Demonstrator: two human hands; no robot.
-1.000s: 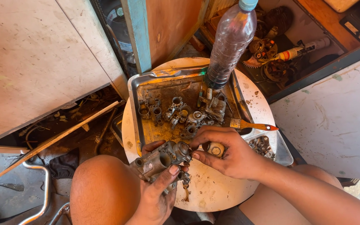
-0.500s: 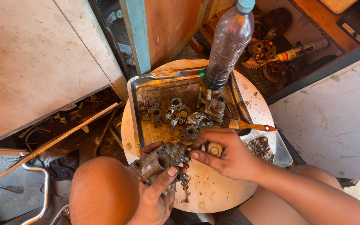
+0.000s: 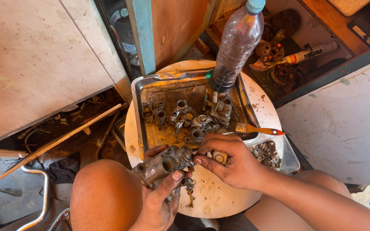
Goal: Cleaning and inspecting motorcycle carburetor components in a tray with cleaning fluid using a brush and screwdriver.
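Left hand (image 3: 161,201) grips a grimy carburettor (image 3: 163,164); right hand (image 3: 228,162) pinches what looks like a small brass part (image 3: 219,157), near 1 blue-capped clear bottle (image 3: 236,47).

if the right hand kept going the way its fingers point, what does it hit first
Likely the grimy metal carburetor body held in the left hand: the right hand points left, its fingertips already at that part's round end.
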